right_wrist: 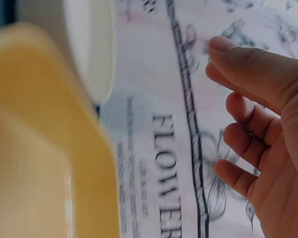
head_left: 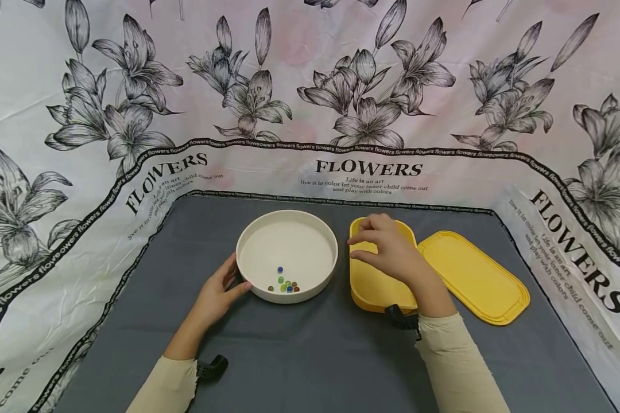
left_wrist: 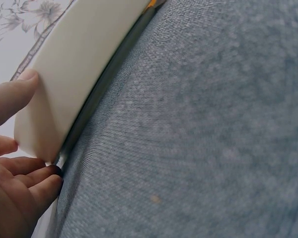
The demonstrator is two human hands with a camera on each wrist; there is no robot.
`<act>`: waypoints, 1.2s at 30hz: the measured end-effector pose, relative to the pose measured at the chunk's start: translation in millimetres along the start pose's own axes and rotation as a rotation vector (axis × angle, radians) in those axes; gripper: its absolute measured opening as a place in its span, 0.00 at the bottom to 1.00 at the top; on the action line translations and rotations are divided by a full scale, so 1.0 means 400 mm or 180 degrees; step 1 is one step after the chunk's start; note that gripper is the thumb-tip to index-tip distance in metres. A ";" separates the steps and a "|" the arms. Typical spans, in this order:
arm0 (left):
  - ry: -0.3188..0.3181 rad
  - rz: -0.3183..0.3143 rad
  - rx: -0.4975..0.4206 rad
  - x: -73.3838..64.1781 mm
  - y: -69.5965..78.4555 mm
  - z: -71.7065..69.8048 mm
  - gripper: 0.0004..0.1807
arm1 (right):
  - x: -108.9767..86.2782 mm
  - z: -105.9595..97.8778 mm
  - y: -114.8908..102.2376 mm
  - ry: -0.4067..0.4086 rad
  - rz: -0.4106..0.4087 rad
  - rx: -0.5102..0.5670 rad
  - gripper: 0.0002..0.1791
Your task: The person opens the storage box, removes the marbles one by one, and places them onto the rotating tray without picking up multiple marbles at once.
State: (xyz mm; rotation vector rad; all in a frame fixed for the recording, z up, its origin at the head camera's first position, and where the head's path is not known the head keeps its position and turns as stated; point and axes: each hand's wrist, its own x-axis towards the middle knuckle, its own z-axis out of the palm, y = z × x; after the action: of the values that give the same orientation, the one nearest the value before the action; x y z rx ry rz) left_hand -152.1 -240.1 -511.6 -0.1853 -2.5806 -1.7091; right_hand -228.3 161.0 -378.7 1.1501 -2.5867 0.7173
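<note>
My left hand point(head_left: 214, 298) rests against the left front of a round white dish point(head_left: 289, 229), thumb at the rim and fingers along the outer wall. In the left wrist view, the thumb point(left_wrist: 20, 91) lies on the dish's wall and the fingertips are at its lower edge. Several small glass marbles point(head_left: 287, 287), blue, green and brown, lie inside near the front wall. Over a yellow rectangular container point(head_left: 377, 287), my right hand point(head_left: 387, 249) hovers with bent, parted fingers. Nothing shows between them in the right wrist view.
A yellow lid point(head_left: 475, 278) lies flat at the container's right. Grey cloth point(head_left: 289, 355) covers the table, and a flower-printed sheet point(head_left: 367, 115) surrounds it at the back and sides. Each wrist wears a black band point(head_left: 403, 318).
</note>
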 end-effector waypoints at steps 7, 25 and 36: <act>-0.0009 0.0025 -0.0043 0.001 0.005 -0.005 0.50 | -0.068 -0.032 0.064 -0.0253 0.0141 -0.0117 0.14; -0.0001 0.0025 -0.0101 0.001 0.007 -0.006 0.49 | -0.171 -0.006 0.171 -0.1162 -0.0069 -0.0246 0.15; 0.0003 -0.0011 -0.0033 0.000 0.008 -0.007 0.49 | -0.169 0.026 0.183 -0.1798 -0.0421 -0.0700 0.08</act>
State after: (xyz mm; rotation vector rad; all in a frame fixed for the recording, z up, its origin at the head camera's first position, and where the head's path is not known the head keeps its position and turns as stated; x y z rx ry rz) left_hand -151.7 -241.3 -507.4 -0.1802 -2.5734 -1.7234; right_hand -237.4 240.8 -438.9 1.6109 -2.8842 0.0705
